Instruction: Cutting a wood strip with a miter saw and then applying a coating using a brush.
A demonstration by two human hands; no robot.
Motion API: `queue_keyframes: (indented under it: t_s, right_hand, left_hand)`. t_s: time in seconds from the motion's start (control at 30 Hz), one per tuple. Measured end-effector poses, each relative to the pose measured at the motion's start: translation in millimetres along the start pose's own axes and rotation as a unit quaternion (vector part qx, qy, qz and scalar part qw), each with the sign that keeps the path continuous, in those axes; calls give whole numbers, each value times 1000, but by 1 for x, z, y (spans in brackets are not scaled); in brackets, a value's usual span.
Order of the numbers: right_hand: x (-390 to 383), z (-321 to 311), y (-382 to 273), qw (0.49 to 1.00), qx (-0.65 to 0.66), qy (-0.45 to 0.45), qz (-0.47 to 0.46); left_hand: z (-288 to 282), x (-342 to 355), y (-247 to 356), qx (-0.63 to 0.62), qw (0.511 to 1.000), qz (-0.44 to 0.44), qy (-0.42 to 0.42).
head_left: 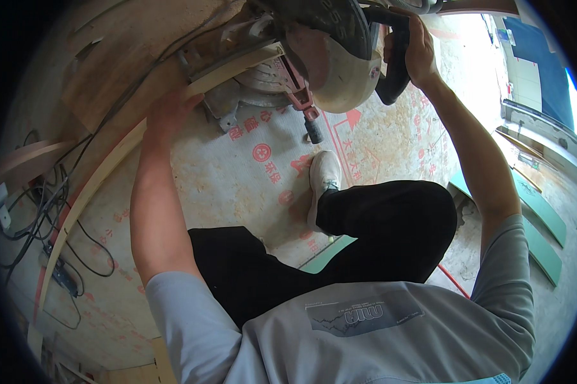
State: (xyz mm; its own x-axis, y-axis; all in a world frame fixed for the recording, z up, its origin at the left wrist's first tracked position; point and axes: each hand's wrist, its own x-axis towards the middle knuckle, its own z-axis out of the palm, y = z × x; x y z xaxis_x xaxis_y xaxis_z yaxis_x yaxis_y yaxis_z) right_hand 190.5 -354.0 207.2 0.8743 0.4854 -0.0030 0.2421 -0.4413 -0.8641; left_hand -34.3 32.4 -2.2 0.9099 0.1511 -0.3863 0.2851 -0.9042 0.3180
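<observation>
A miter saw (346, 73) stands on the floor in front of me, with a dark upper housing and a pale round blade guard. My right hand (419, 54) is wrapped round its black D-shaped handle (397, 70). On the saw's metal base (263, 86) lies one end of a long, pale wooden strip (237, 66), which runs back past my left side. My left hand (172, 107) grips this strip just left of the base, fingers closed over it. The blade is hidden by the guard. A black-tipped knob (313, 131) sticks out of the saw's front toward me.
Printed protective sheeting (244, 185) covers the floor. Tangled black cables (42, 205) and a power strip (61, 276) lie at the left. Green boards (541, 249) rest on the floor at the right. My shoe (325, 176) is just short of the saw.
</observation>
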Motion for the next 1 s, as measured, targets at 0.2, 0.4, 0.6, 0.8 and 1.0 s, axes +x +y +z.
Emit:
queue_keyframes:
  t_s: [0.2, 0.4, 0.6, 0.8, 1.0]
  right_hand:
    - [-7, 0, 4, 1000, -11, 15, 10]
    - [-12, 1, 9, 1000, -4, 15, 4]
    - [-19, 7, 21, 999, 16, 39, 10]
    - [-4, 2, -5, 1000, -1, 7, 14]
    - [-1, 1, 1, 1000, -14, 11, 7]
  left_hand:
    - [1, 2, 3, 11, 1000, 14, 9]
    - [-2, 1, 6, 0, 1000, 8, 15]
    - [2, 2, 3, -11, 1000, -2, 15]
    - [11, 0, -7, -15, 998, 26, 59]
    - [-1, 1, 2, 3, 1000, 0, 6]
